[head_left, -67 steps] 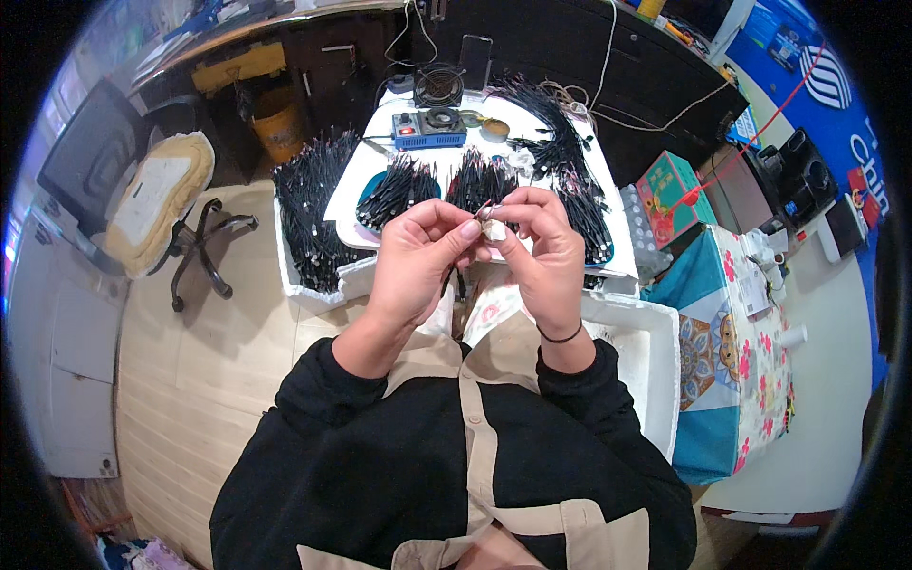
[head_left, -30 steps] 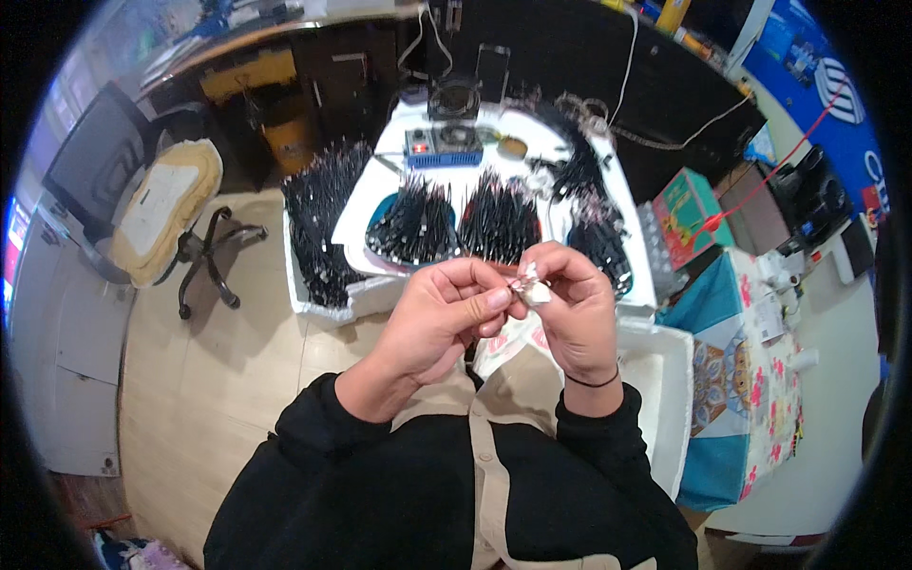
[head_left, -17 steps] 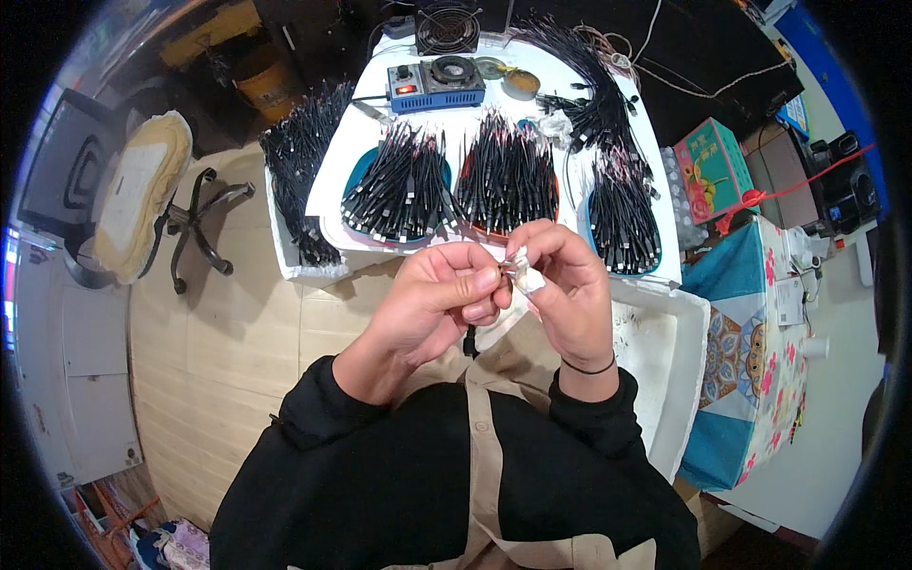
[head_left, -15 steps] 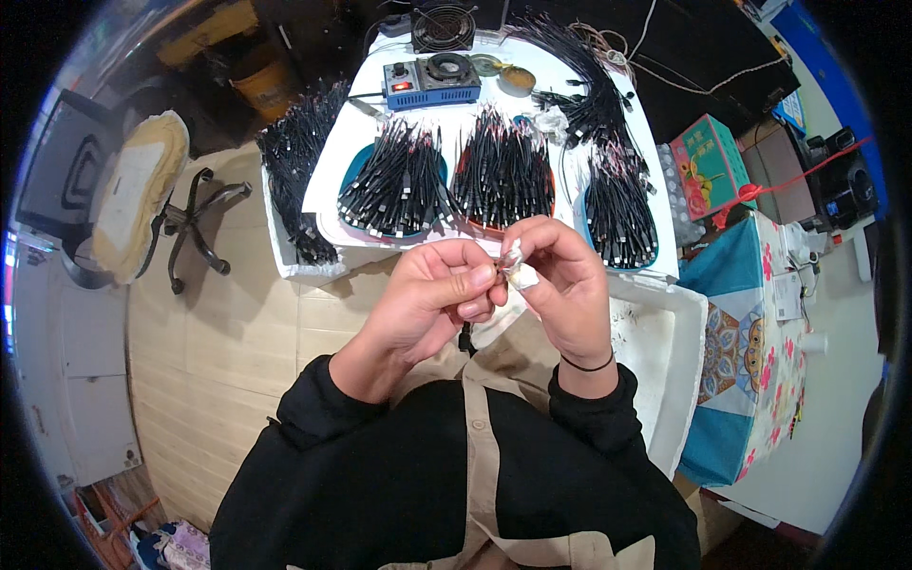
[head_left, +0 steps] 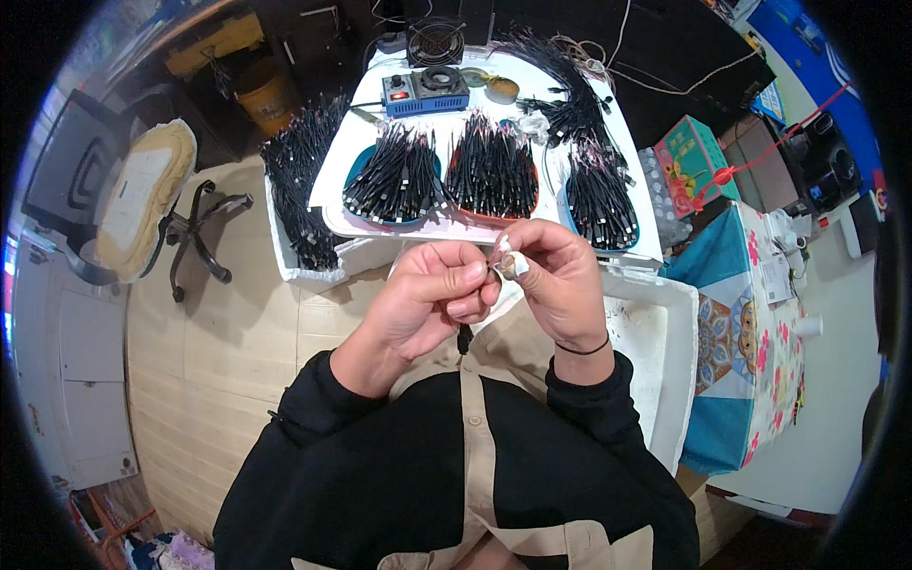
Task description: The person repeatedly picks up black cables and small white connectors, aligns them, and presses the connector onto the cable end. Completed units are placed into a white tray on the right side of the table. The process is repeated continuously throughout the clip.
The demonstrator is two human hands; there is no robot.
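Observation:
My left hand (head_left: 435, 293) is closed in a pinch on a cable, whose black end (head_left: 464, 339) hangs below the fingers. Its thin wires (head_left: 493, 267) reach across to my right hand (head_left: 556, 280), where the thumb and forefinger are pinched together on them. White wrapping (head_left: 514, 265) with a brownish patch covers the right thumb tip, and a bit of white shows on the forefinger too. The fingers hide most of the wire ends. Both hands are held in front of my body, just short of the white table (head_left: 332, 195).
Bins of black cables (head_left: 389, 180) stand along the table's near side. Behind them are a blue heating unit (head_left: 425, 92), a fan (head_left: 435, 42) and a round tin (head_left: 502, 89). A white foam box (head_left: 676, 380) lies at right, another full of cables (head_left: 306, 180) at left, beside an office chair (head_left: 147, 199).
The table and its bins sit slightly lower and further left in view. My hands keep their pinch near the same place; the right thumb has turned, showing more of its brownish patch.

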